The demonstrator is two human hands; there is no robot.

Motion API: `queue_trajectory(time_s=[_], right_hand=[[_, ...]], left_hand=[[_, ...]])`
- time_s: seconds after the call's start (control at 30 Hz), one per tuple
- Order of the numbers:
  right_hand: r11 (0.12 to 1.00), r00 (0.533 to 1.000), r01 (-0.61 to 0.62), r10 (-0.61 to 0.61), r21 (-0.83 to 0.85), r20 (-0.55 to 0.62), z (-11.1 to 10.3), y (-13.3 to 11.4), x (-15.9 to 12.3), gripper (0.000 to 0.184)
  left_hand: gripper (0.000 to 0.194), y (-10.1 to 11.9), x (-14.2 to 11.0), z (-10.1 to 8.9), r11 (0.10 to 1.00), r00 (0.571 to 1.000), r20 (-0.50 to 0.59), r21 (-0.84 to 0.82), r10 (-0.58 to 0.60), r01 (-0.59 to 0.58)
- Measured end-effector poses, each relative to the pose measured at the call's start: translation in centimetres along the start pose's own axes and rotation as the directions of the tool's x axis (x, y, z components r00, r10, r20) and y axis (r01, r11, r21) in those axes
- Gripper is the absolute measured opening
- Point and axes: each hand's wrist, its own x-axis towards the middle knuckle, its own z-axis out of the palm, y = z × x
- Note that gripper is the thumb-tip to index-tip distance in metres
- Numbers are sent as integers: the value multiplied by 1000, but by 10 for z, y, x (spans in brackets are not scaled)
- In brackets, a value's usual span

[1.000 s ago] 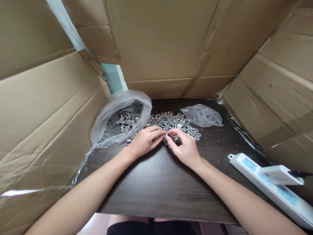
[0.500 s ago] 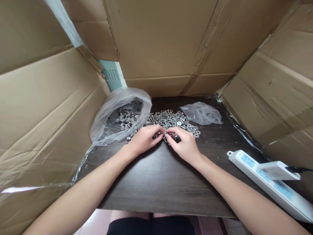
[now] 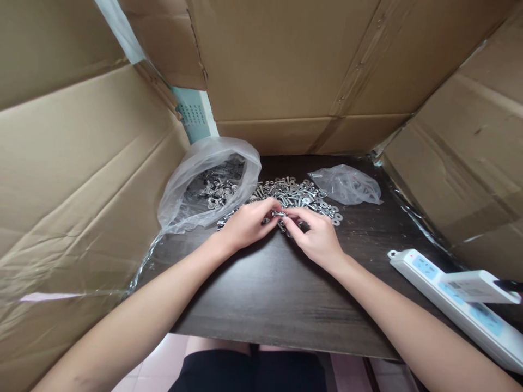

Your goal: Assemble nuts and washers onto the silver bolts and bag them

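Observation:
Between the fingertips of both hands is a small silvery bolt (image 3: 279,214), lying roughly level just in front of the heap. My left hand (image 3: 254,222) pinches its left end with thumb and forefinger. From the other side, my right hand (image 3: 315,233) closes thumb and forefinger on the right end; whether a nut or washer sits there is too small to tell. Behind the fingers spreads a pile of loose bolts, nuts and washers (image 3: 292,191), partly covered by my hands. Left of it, an open clear plastic bag (image 3: 174,204) holds bolts with washers on them (image 3: 220,193).
A smaller crumpled plastic bag (image 3: 347,184) lies behind the pile on the right. On the right side of the dark table (image 3: 278,294) rests a white power strip (image 3: 453,305) with a plugged-in adapter (image 3: 482,286). Cardboard walls (image 3: 294,65) stand at the back and both sides.
The whole view has shifted a little, so the scene sits further right and slightly higher. The bolt between my fingertips now shows more plainly, with my fingertips slightly further apart.

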Motion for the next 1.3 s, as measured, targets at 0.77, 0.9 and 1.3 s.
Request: queue_trajectory(time_s=[0.77, 0.9, 1.3], right_hand=[[999, 999, 42, -42, 18, -21, 0, -5, 1, 14], [999, 999, 36, -35, 32, -12, 0, -4, 0, 13], [1000, 999, -16, 17, 24, -34, 0, -2, 1, 13]], left_hand=[[4, 0, 3, -1, 997, 997, -4, 3, 77, -77], [3, -1, 3, -1, 996, 996, -21, 5, 84, -84], [4, -2, 3, 3, 985, 980, -95, 36, 172, -170]])
